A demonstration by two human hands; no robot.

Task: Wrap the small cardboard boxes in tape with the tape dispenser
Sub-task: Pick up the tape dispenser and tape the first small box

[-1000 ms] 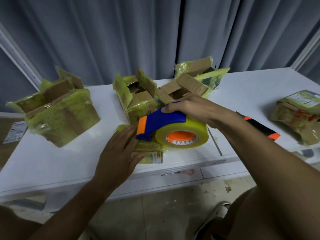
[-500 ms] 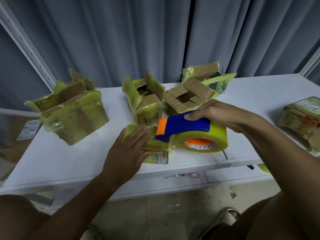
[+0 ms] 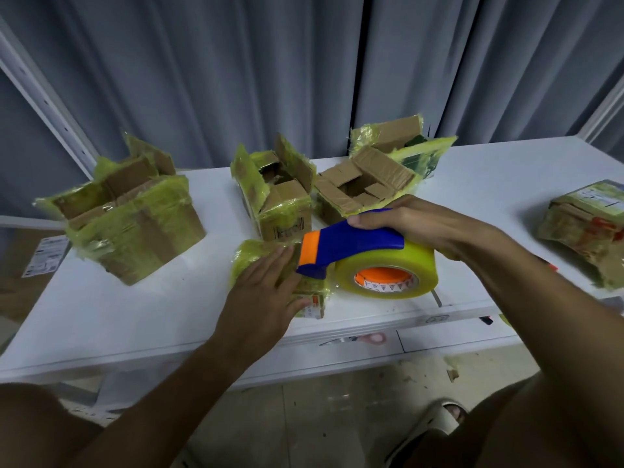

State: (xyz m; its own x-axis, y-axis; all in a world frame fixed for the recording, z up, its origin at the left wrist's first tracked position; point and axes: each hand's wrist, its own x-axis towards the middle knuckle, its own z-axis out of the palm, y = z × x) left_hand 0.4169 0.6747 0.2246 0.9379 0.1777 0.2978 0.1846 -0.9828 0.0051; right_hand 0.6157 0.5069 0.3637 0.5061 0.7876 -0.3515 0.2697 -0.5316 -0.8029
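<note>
A small cardboard box [image 3: 256, 253] covered in yellowish tape lies near the front edge of the white table [image 3: 141, 309]. My left hand [image 3: 266, 295] presses flat on top of it, fingers spread. My right hand [image 3: 415, 224] grips the blue and orange tape dispenser [image 3: 347, 243], which carries a thick yellow roll of tape [image 3: 388, 275] with an orange core. The dispenser's orange nose touches the small box at its right side.
Three open, tape-wrapped cardboard boxes stand behind: a large one [image 3: 128, 211] at left, one [image 3: 280, 194] in the middle, one [image 3: 374, 177] right of it. A wrapped parcel [image 3: 587, 228] lies at far right. Grey curtains hang behind. Scissors [image 3: 358, 339] lie on a lower ledge.
The view shifted slightly. My right hand and the dispenser moved a little to the right along the small box; my left hand stays pressed on it.
</note>
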